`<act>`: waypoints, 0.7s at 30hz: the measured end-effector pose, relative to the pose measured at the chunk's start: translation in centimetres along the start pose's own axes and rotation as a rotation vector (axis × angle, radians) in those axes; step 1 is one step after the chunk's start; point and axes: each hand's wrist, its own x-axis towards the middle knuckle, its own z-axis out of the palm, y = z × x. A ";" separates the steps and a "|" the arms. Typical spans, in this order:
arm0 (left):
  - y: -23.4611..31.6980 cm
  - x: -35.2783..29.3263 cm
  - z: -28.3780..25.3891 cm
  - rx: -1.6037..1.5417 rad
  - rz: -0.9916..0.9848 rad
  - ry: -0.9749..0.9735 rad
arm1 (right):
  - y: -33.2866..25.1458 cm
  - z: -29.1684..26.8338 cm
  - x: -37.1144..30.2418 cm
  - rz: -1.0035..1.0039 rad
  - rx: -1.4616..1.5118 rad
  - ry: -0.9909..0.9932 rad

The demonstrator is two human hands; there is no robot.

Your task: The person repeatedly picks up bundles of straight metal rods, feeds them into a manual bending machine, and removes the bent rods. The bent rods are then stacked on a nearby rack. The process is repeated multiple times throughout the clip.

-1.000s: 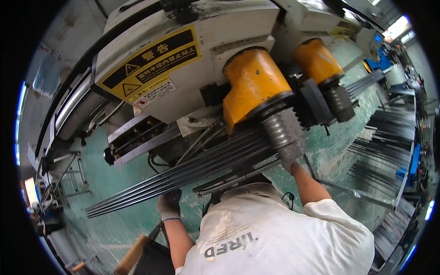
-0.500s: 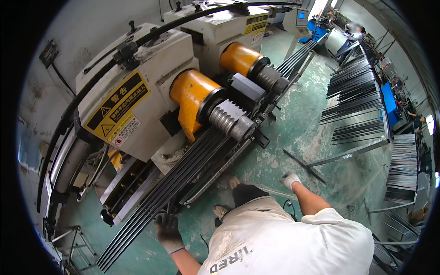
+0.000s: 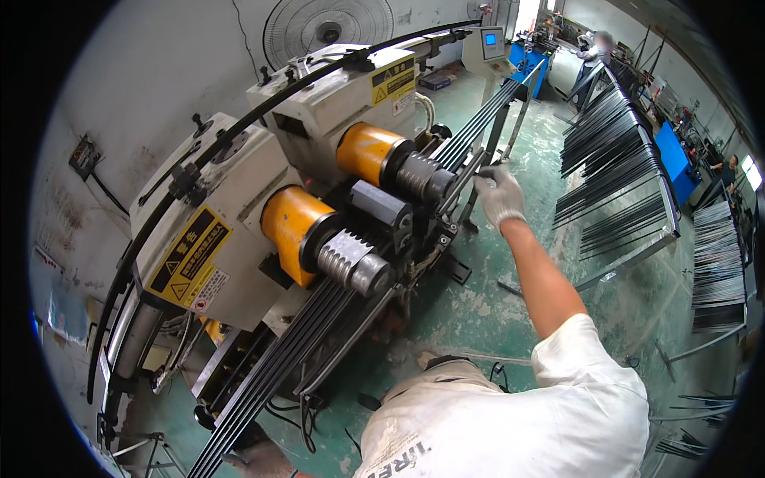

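Observation:
Several long dark metal rods (image 3: 267,378) lie side by side along the bending machine (image 3: 239,231), sloping from lower left to upper right. My left hand (image 3: 263,460), in a work glove, is at the lower edge beside the near end of the rods. Its fingers are dark and partly hidden, so their grip is unclear. My right hand (image 3: 500,195), in a pale glove, reaches out on the far right side of the machine, close to its front rail. Its thumb and fingers look apart, with nothing visible between them. Two orange cylinders (image 3: 296,223) with ridged metal rollers (image 3: 351,259) stand over the rods.
A black hose (image 3: 239,119) arches over the machine. Racks of dark rods (image 3: 610,143) and paler rods (image 3: 717,255) stand at the right. A control box with a screen (image 3: 484,48) and a large fan (image 3: 328,32) are at the back. Another person (image 3: 590,60) stands far off.
My right hand has moved up and forward from beside my body to the machine's rail. My left hand has slid down and left along the rods. The view has shifted, bringing the fan in.

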 end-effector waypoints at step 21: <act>8.8 5.4 31.5 1.006 0.507 -0.012 | -7.1 0.3 23.0 -0.296 -0.651 0.043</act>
